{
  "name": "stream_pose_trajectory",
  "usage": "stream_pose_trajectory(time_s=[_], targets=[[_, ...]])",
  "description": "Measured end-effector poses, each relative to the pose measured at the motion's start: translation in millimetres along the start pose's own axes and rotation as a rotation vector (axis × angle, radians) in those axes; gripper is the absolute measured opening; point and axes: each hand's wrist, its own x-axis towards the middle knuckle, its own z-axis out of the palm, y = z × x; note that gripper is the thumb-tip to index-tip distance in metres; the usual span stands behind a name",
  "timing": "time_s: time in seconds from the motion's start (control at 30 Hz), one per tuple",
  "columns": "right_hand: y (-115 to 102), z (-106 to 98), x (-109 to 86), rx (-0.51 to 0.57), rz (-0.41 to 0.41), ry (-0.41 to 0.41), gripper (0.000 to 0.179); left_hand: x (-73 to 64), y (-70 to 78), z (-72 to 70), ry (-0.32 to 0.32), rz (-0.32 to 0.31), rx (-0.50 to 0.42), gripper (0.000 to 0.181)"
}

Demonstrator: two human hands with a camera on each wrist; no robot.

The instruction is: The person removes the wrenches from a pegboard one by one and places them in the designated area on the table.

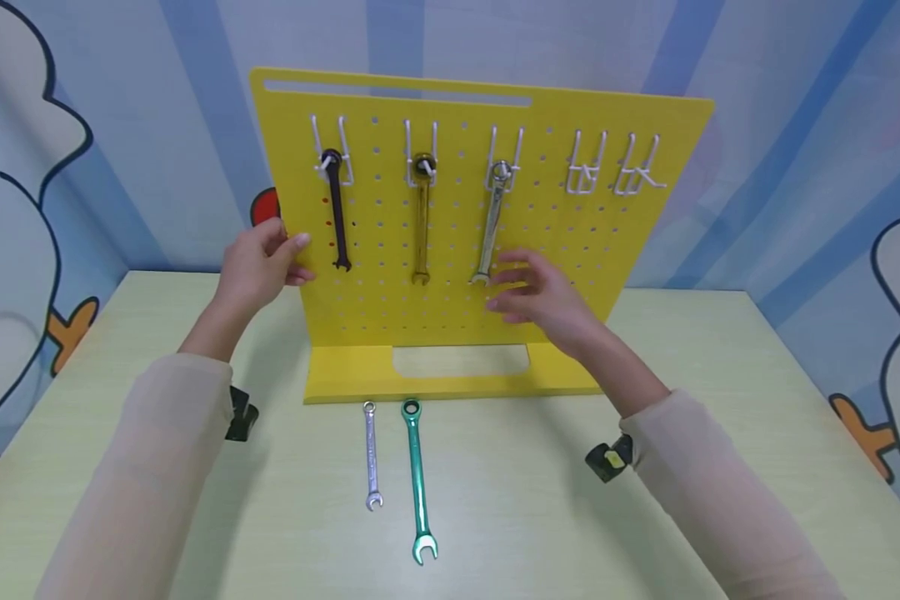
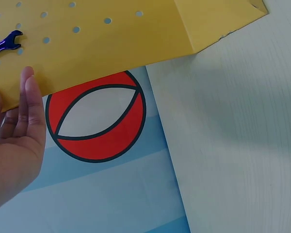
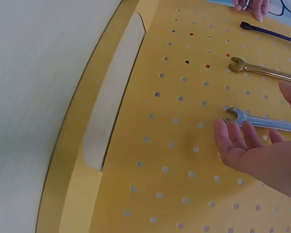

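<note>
The yellow pegboard [image 1: 450,308] stands upright on its base, with three combination wrenches hanging from white hooks. These are a dark wrench [image 1: 337,208] at left, a brass-coloured wrench [image 1: 422,221] in the middle and a silver wrench [image 1: 492,221] to their right. My left hand [image 1: 258,262] holds the board's left edge; part of its grip is hidden. Beside the silver wrench's lower end is my right hand [image 1: 536,296], its fingers loosely bent and nothing held in them. In the right wrist view, its fingertips [image 3: 233,128] lie close to that wrench's open jaw; contact is unclear.
A small silver wrench [image 1: 371,457] and a longer green wrench [image 1: 418,483] lie on the table [image 1: 510,500] before the board. Two white hooks [image 1: 587,167] [image 1: 636,171] at the board's right bear no wrench. Behind stands a blue patterned backdrop [image 1: 495,42].
</note>
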Motion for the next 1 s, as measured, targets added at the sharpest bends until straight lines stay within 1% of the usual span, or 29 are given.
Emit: stream_pose_trajectory(time_s=[0.47,0.77,1.0], targets=[[-19,0,5.7,0.045,-0.102,0.085,0.057,-0.9,0.2,-0.6,-0.012,-0.001,-0.013,0.035],[-27,3,8.9,0.085,-0.097,0.107,0.059,-0.8,1.4,-0.1,-0.007,-0.009,-0.004,0.033],[-31,7,11.9,0.1,-0.106,0.115,0.062,-2.2,2.5,-1.0,-0.006,0.0,-0.003,0.033]])
